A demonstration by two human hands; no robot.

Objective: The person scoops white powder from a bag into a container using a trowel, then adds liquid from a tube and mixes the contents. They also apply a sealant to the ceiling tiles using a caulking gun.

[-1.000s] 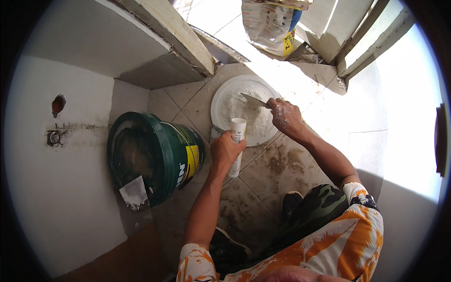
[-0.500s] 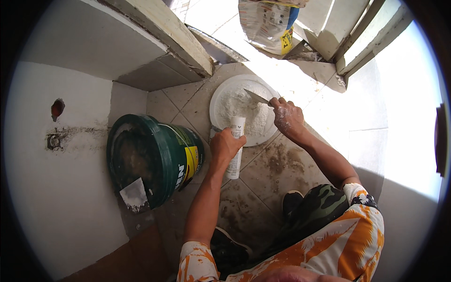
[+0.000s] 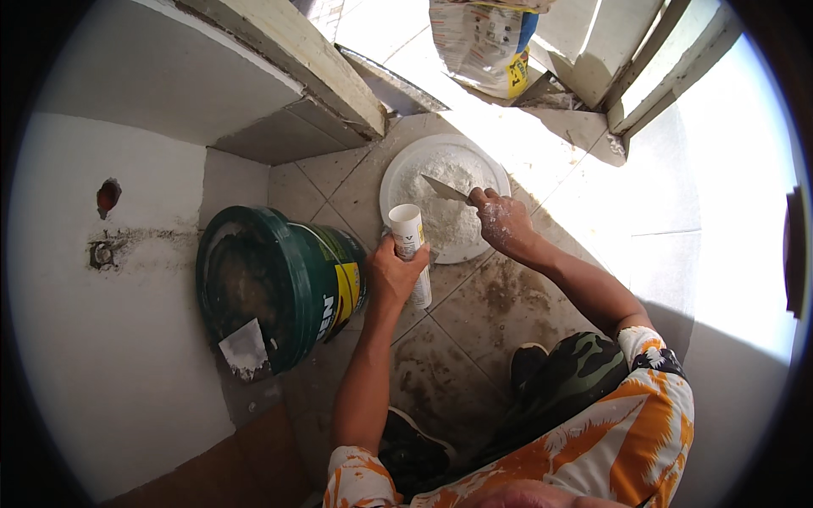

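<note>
My left hand point(image 3: 395, 271) is closed round a white cardboard-like tube point(image 3: 408, 229) with printing on its side. The tube's round open end tilts up at the near left edge of a shallow white basin point(image 3: 391, 173). White powder point(image 3: 445, 224) lies heaped in that basin. My right hand point(image 3: 506, 222) grips the handle of a small pointed trowel point(image 3: 445, 190). Its metal blade points left over the powder, and powder dusts the back of this hand. Whether anything is inside the tube I cannot tell.
A green bucket point(image 3: 292, 262) with a closed lid stands left of the basin, a pale flat scrap point(image 3: 244, 349) on its lid. Beyond a doorway frame point(image 3: 339, 89) sits a bag point(image 3: 487, 46). Dirty floor tiles point(image 3: 474, 313) lie near my shoes.
The tube has tipped more upright and shifted slightly left, so its open end now shows. My right hand and the trowel have moved a little left over the powder.
</note>
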